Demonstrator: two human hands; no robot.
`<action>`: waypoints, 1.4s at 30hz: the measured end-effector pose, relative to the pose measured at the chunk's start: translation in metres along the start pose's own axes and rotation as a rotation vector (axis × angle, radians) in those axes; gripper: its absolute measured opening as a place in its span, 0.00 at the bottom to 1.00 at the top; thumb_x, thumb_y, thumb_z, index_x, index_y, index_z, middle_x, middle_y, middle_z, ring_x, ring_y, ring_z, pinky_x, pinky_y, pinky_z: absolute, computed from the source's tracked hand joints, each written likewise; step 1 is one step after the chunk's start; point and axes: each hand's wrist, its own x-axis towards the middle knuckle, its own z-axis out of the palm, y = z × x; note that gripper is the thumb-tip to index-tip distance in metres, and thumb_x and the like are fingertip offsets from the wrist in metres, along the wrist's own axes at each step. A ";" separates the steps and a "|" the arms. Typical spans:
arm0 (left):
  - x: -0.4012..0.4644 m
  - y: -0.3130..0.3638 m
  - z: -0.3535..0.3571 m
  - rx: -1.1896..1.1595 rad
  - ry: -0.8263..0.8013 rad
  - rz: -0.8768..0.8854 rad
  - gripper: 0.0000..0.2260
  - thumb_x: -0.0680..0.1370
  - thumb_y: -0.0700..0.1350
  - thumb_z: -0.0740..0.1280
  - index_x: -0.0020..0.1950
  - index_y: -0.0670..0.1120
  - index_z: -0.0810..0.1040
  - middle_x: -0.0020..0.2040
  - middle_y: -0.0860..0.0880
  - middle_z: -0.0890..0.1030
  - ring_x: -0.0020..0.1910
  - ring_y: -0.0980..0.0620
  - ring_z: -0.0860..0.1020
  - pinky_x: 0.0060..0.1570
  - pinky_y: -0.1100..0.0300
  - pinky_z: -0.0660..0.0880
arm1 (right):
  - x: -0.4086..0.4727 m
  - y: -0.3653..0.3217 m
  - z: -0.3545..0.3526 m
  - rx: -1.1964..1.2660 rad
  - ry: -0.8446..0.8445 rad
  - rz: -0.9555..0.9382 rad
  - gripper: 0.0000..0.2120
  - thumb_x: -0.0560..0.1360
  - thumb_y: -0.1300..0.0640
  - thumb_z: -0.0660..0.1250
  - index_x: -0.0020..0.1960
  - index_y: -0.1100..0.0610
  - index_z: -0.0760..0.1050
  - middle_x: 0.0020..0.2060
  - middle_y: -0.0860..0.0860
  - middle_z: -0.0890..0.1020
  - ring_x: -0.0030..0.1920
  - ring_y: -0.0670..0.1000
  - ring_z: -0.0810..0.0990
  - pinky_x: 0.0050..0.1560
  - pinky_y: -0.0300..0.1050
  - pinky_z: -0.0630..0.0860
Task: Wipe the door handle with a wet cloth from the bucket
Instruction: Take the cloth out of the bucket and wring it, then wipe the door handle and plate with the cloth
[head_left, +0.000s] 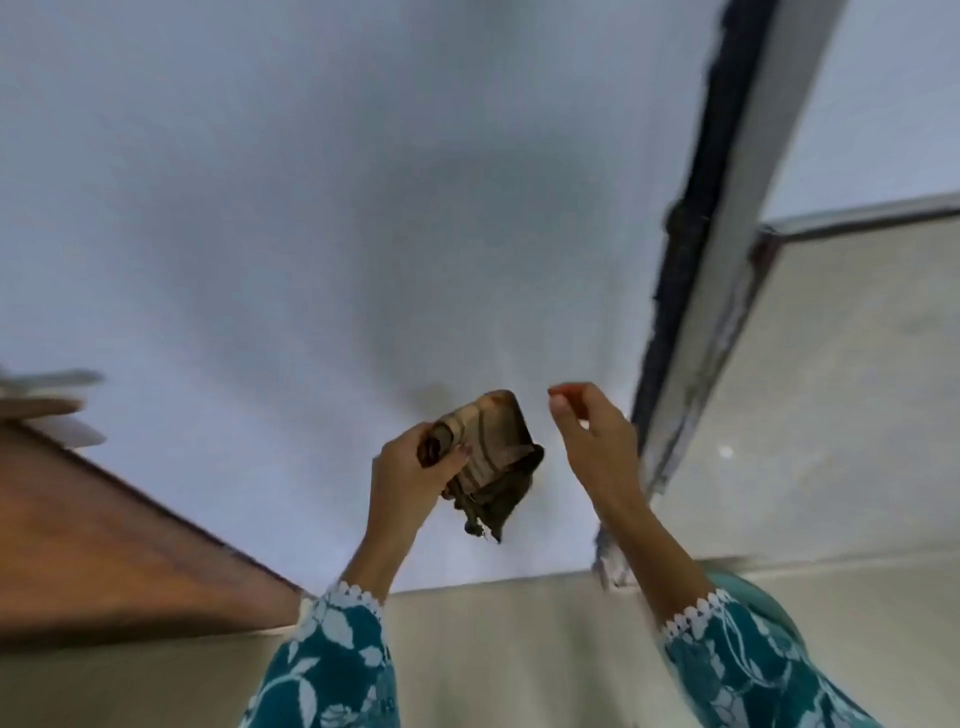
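A crumpled brown striped cloth (491, 457) hangs in front of a pale wall (311, 234), and my left hand (410, 467) grips it by its left side. My right hand (592, 441) is raised just right of the cloth, apart from it, with its fingers loosely curled and nothing in them. No door handle and no bucket show in this blurred view.
A brown wooden door or panel (104, 530) slants across the lower left. A dark gap and a white frame (727, 234) run up the right side. Beige floor tiles (831, 415) lie at the right and along the bottom.
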 end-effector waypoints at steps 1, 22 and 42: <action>-0.007 -0.010 -0.024 0.024 0.094 0.057 0.05 0.71 0.40 0.73 0.41 0.48 0.79 0.34 0.52 0.81 0.32 0.52 0.79 0.31 0.67 0.73 | -0.012 -0.013 0.022 0.077 -0.049 0.085 0.11 0.79 0.52 0.60 0.54 0.56 0.77 0.46 0.49 0.82 0.47 0.51 0.80 0.46 0.36 0.75; -0.042 -0.117 -0.293 -0.739 0.132 -0.201 0.23 0.70 0.52 0.70 0.64 0.48 0.75 0.58 0.45 0.81 0.58 0.44 0.80 0.61 0.43 0.74 | -0.126 -0.172 0.318 0.073 -0.527 -0.220 0.02 0.75 0.45 0.65 0.44 0.38 0.75 0.48 0.44 0.77 0.51 0.46 0.77 0.49 0.32 0.72; 0.048 -0.182 -0.398 -0.340 0.515 0.179 0.14 0.78 0.42 0.65 0.62 0.56 0.74 0.64 0.48 0.75 0.60 0.53 0.76 0.58 0.55 0.74 | -0.065 -0.224 0.379 -0.011 -0.258 -0.345 0.21 0.71 0.57 0.72 0.62 0.55 0.73 0.37 0.47 0.82 0.29 0.41 0.80 0.31 0.29 0.75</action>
